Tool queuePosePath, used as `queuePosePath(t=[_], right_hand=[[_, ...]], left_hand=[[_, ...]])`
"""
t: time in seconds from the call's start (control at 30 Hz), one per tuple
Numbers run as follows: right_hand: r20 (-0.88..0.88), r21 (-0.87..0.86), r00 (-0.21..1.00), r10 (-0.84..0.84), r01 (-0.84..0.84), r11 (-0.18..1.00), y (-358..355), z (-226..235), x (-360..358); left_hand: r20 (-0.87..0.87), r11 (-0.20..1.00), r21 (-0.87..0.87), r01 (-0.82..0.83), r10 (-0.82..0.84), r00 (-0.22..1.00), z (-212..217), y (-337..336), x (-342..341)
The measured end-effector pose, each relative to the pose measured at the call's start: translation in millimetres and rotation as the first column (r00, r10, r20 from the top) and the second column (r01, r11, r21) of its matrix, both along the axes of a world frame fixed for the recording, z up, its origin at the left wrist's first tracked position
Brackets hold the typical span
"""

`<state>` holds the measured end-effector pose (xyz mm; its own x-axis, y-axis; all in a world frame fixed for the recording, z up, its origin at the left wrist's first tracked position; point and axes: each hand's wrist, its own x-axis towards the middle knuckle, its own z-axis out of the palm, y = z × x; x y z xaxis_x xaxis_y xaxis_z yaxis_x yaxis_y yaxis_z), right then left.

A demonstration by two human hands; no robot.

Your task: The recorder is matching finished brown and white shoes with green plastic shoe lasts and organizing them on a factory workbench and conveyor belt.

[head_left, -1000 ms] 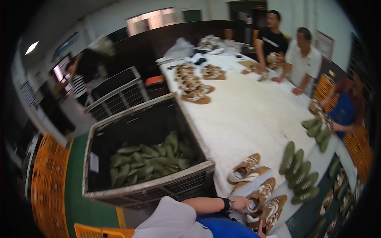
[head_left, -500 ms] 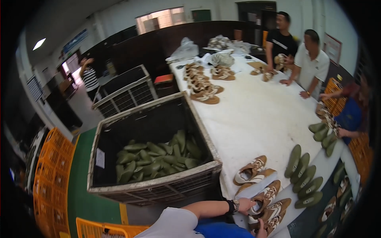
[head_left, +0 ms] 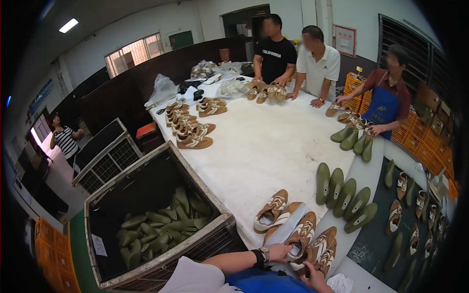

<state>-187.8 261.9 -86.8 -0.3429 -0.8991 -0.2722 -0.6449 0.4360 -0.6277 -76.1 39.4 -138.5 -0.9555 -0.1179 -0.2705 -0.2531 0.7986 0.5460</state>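
Observation:
On the near edge of the white table, my left hand (head_left: 279, 253) grips the collar of a brown-and-white sneaker (head_left: 302, 231), fingertips at its opening. My right hand (head_left: 315, 279) is closed around the heel of another such sneaker (head_left: 320, 251) just to the right, thumb uppermost. The two sneakers lie side by side, toes pointing away from me. Left of them sit another brown sneaker (head_left: 272, 210) and a pale, flat strip (head_left: 286, 227) leaning over a further shoe. Several green shoe lasts (head_left: 346, 196) lie in a row beyond, to the right.
A large framed bin (head_left: 222, 217) of green lasts stands at the left. Sneakers (head_left: 188, 124) line the table's far left. Three co-workers stand across it; one in a blue apron (head_left: 383, 110) handles shoes and lasts. At right, a dark green surface (head_left: 371, 244) carries shoes and lasts.
My view has turned to the right, so the scene sits further left and more of the dark green surface shows. Both hands remain on the sneakers.

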Motion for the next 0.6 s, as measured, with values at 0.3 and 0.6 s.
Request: queuePosePath(t=[0.3, 0.6], right_hand=[[-0.026, -0.093, 0.999, -0.030, 0.028, 0.995, 2, -17, 1], [-0.011, 0.012, 0.999, -0.033, 0.033, 0.999, 1, -19, -1]], left_hand=[[0.020, 0.998, 0.020, 0.051, -0.052, 0.998, 6, -4, 2], [-0.058, 1.000, 0.002, 0.001, 0.000, 0.998, 15, 0, 7]])
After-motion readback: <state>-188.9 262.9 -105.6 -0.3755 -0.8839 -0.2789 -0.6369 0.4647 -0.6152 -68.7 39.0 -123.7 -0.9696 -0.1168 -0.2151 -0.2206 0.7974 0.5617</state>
